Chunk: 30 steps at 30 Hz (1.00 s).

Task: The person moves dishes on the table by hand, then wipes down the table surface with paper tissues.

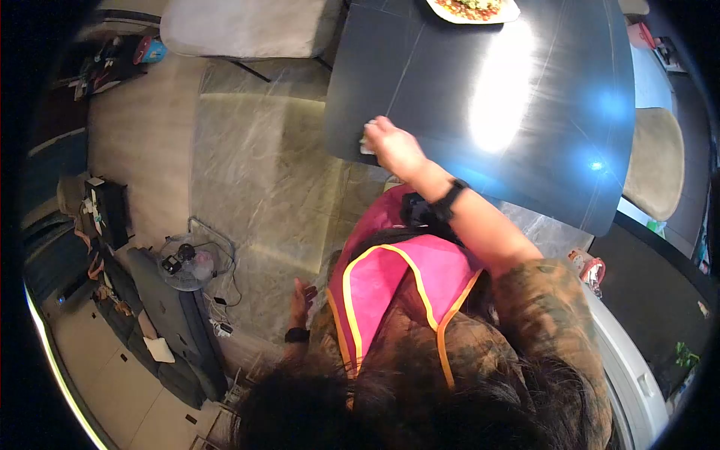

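Note:
My right hand (397,150) is closed on a folded white cloth (367,140), which may be a tissue; only a small part shows beside the fingers. It presses near the left front edge of the dark table (427,90). A black band circles that wrist. My left hand (302,298) hangs low at my left side, away from the table, its fingers loosely apart with nothing in them. At the table's far edge stands a white plate (487,20) of food with red and green bits.
A pale upholstered seat (244,30) is beyond the table's left side, and a beige chair (656,161) stands at its right. On the floor to my left is a fan (187,262) with a cable, beside a dark grey sofa (176,315).

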Each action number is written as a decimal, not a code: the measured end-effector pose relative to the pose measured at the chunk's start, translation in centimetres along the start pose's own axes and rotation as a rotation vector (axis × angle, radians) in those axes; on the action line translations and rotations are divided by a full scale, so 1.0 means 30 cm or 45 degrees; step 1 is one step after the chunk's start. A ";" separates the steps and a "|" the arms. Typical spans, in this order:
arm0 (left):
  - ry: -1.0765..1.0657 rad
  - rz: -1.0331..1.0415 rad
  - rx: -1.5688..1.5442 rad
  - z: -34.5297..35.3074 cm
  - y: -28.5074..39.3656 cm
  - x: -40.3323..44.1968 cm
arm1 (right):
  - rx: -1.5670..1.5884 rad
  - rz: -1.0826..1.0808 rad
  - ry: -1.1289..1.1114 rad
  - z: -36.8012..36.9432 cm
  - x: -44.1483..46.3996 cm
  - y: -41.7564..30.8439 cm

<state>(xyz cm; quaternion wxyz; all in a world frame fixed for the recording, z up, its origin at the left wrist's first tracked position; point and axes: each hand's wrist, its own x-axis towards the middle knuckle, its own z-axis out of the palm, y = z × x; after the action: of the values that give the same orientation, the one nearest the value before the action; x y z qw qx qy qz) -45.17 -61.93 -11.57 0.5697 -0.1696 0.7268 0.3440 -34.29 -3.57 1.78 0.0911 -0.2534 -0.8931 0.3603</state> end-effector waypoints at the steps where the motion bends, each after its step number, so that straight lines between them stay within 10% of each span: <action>1: -0.044 -0.009 -0.023 -0.022 -0.014 0.056 | -0.035 0.047 0.031 -0.054 -0.085 0.047; 5: 0.072 0.166 0.413 0.289 0.424 -0.199 | -0.242 0.589 0.231 -0.326 -0.456 0.323; 9: 0.043 0.144 0.418 0.290 0.516 -0.011 | -0.264 0.823 1.057 -0.555 -0.886 0.689; 16: 0.078 0.251 0.539 0.463 0.824 -0.171 | -0.494 1.628 1.286 -0.786 -1.270 1.018; 30: 0.050 0.165 0.619 -0.088 1.073 0.079 | -0.331 0.863 0.945 -0.135 -0.126 0.189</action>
<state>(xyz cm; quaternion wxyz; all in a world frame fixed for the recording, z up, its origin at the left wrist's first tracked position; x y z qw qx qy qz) -68.31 -40.71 -3.62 0.5562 0.0126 0.8085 0.1917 -27.47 0.37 0.87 0.2479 -0.6483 -0.7059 0.1415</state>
